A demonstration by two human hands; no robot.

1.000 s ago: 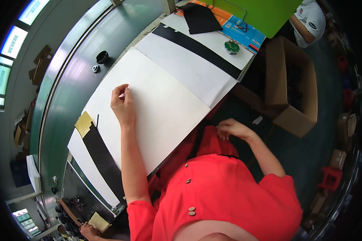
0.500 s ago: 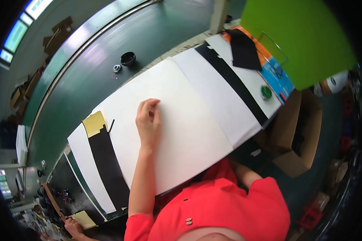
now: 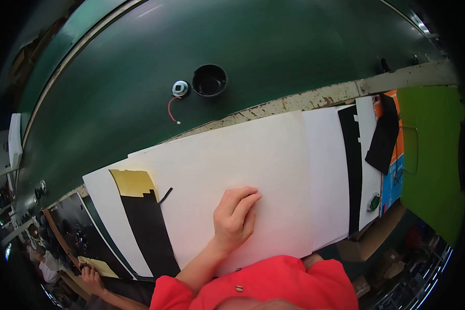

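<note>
Loosely, left fingers (image 3: 237, 195) curl over white sheet (image 3: 212, 155), grip unclear; black bowl (image 3: 210, 82) opens upward.

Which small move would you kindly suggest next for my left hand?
Perhaps reach the left hand forward to the black cup: it sits on the green surface beside the red-wired round part, while the hand is over the white sheet.

Main sheet (image 3: 274, 160) plain off-wht, next sheet (image 3: 328, 175) cooler wht; L strip (image 3: 148, 233) & R strip (image 3: 353, 175) both blk, patch (image 3: 133, 183) yel. Table (image 3: 124, 103) dk grn, edge rail (image 3: 320, 98) cream w/ brn flecks; bowl (image 3: 210, 81) blk, round part (image 3: 179, 89) silver w/ red wire (image 3: 169, 107). Card (image 3: 389, 194) org. & blue, flap (image 3: 386, 135) blk, panel (image 3: 434, 142) bright grn, disc (image 3: 373, 203) grn, shirt (image 3: 284, 281) red w/ brn buttons (image 3: 239, 288).
</note>
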